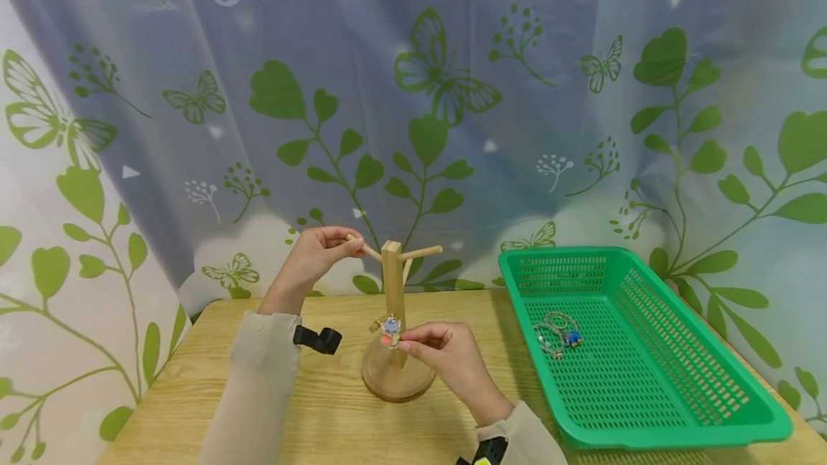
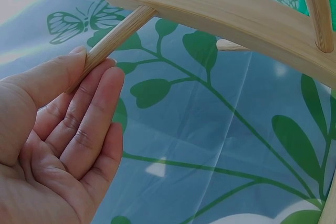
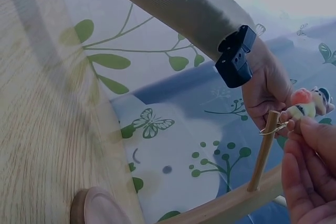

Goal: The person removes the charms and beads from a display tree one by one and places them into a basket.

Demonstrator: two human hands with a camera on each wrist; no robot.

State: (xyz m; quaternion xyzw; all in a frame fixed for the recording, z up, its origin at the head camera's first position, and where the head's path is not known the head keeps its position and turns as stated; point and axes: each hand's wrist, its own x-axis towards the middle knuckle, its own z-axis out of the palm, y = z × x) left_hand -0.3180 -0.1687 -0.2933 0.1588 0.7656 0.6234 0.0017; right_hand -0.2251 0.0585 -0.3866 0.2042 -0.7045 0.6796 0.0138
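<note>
A wooden stand [image 1: 395, 289] with several pegs rises from a round base [image 1: 399, 384] on the table. My left hand [image 1: 314, 260] pinches the tip of an upper peg [image 2: 116, 38] between thumb and fingers. Lower down, my right hand [image 1: 454, 356] pinches a small figurine keychain [image 3: 302, 106] with a pinkish-red patch and a blue top. Its thin gold ring [image 3: 269, 131] loops about the end of a lower peg [image 3: 261, 156] in the right wrist view. The figurine sits just in front of the post, partly covered by my right fingertips.
On the right stands a green plastic basket [image 1: 646, 436] with perforated sides. Inside it lie keychains with looped rings [image 1: 561, 321] and a small blue charm [image 1: 573, 339]. A curtain [image 1: 555, 163] printed with leaves and butterflies hangs behind the wooden table [image 1: 336, 407].
</note>
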